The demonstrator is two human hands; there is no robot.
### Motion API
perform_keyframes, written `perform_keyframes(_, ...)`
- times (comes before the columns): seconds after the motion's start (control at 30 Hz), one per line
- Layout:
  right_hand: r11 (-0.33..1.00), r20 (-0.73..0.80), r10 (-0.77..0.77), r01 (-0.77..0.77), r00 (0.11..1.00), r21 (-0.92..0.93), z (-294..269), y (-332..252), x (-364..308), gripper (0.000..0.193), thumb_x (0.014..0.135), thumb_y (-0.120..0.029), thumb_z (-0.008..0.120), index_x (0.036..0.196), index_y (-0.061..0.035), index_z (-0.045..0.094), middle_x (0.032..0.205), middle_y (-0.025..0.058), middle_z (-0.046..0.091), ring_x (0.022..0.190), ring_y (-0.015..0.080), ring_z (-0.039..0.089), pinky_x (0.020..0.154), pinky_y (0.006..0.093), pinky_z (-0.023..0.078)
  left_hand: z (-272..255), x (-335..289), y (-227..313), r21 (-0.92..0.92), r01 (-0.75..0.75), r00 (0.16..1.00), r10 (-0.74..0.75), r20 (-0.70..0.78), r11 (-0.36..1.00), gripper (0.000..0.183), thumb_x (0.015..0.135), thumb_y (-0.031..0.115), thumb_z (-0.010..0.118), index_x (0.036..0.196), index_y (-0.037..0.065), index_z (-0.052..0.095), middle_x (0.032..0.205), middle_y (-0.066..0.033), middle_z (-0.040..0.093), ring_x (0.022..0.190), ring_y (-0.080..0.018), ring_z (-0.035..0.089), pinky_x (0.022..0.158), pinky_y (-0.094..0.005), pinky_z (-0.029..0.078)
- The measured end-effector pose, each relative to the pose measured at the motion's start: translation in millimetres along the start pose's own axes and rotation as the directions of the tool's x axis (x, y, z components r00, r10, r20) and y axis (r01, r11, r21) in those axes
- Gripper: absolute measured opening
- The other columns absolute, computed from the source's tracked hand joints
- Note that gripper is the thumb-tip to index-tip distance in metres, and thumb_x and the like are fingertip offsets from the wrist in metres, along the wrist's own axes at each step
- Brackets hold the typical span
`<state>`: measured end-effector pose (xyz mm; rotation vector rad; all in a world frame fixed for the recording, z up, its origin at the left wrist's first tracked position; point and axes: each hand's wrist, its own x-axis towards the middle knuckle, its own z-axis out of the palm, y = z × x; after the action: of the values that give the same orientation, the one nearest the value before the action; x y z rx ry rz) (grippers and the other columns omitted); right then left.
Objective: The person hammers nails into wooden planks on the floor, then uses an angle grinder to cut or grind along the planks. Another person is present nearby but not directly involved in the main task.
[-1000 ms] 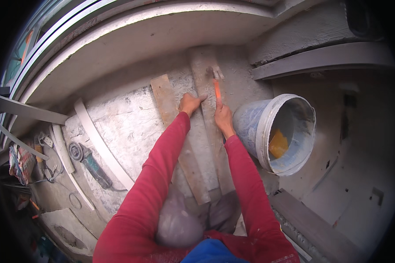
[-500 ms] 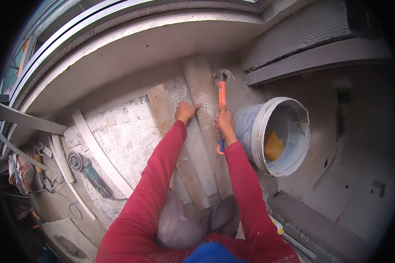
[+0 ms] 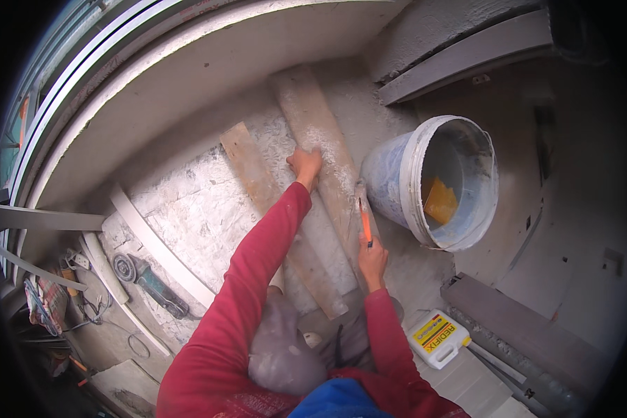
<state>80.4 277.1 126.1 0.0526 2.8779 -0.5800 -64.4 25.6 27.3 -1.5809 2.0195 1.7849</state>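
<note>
My right hand [image 3: 373, 262] is closed around the handle of a claw hammer [image 3: 366, 219] with an orange and dark grip. The hammer's head lies over the right edge of a wide, dusty wooden plank [image 3: 327, 143], just left of the bucket; motion blurs it slightly. Farther up, my left hand [image 3: 305, 166] grips the left edge of that plank, its fingertips partly hidden. Left of it lies a narrower wooden board [image 3: 252, 167], slanting the same way.
A whitish bucket [image 3: 390, 182], tipped toward me, holds a yellow piece [image 3: 440, 200]. An angle grinder [image 3: 153, 284] and a curved pale strip [image 3: 161, 244] lie at left. A white-and-yellow jug [image 3: 437, 338] stands lower right. A low wall [image 3: 209, 90] runs behind.
My right hand has drawn the hammer down and nearer, its head dropping from beyond the plank to its right edge. My left hand's thumb has drawn in. The view has shifted, showing the jug.
</note>
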Motion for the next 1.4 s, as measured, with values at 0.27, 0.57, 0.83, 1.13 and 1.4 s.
perform_keyframes(0.27,0.996,0.098,0.092,-0.093,0.991,-0.001,23,17,-19,0.055,0.087,-0.055,0.077,0.091,-0.0015,0.064,0.074,0.0203,0.069,0.075,0.0448,0.070,0.069,0.0528,0.051,-17,27,-36,0.044,-0.326,0.936,0.316,0.155,0.944,0.058,0.089,0.027,0.075,0.135,-0.006,0.061,0.121,-0.0350,0.061,0.122,-0.0464,0.057,0.105,-0.0458,0.046)
perform_keyframes(0.57,0.991,0.167,0.058,-0.036,0.984,-0.132,23,25,-10,0.063,0.079,-0.059,0.082,0.100,-0.0019,0.064,0.084,0.0188,0.073,0.081,0.0423,0.072,0.075,0.0517,0.054,-22,-12,-29,0.132,-0.319,0.944,0.301,0.136,0.939,0.083,0.086,0.028,0.081,0.152,-0.007,0.045,0.097,-0.0204,0.062,0.093,-0.0346,0.062,0.086,-0.0421,0.050)
perform_keyframes(0.83,0.974,0.171,0.006,-0.045,0.985,0.221,10,-14,-5,0.048,0.092,-0.047,0.076,0.090,-0.0009,0.062,0.067,0.0154,0.065,0.063,0.0368,0.067,0.062,0.0461,0.051,-29,-10,-32,0.031,-0.340,0.931,0.332,0.149,0.940,0.084,0.087,0.030,0.081,0.154,-0.005,0.044,0.084,-0.0130,0.063,0.078,-0.0291,0.064,0.075,-0.0405,0.051)
perform_keyframes(1.13,0.488,-0.215,-0.527,0.500,0.822,0.716,-65,-185,75,0.063,0.107,-0.061,0.045,0.086,-0.0024,0.055,0.063,0.0066,0.055,0.055,0.0113,0.056,0.051,0.0302,0.040,-36,-25,-50,0.050,-0.173,0.981,0.167,0.101,0.984,0.052,0.083,0.046,0.083,0.098,-0.001,0.069,0.082,-0.0162,0.074,0.082,-0.0348,0.073,0.080,-0.0443,0.056)
perform_keyframes(1.4,0.944,0.209,-0.314,0.280,0.926,0.177,25,-169,152,0.072,0.108,-0.060,0.041,0.084,0.0049,0.060,0.073,0.0291,0.063,0.074,0.0524,0.065,0.062,0.0512,0.046,-45,-23,-37,0.042,-0.110,0.983,0.102,0.152,0.993,0.050,0.082,0.050,0.084,0.081,0.002,0.073,0.085,-0.0208,0.076,0.085,-0.0361,0.075,0.081,-0.0448,0.057)
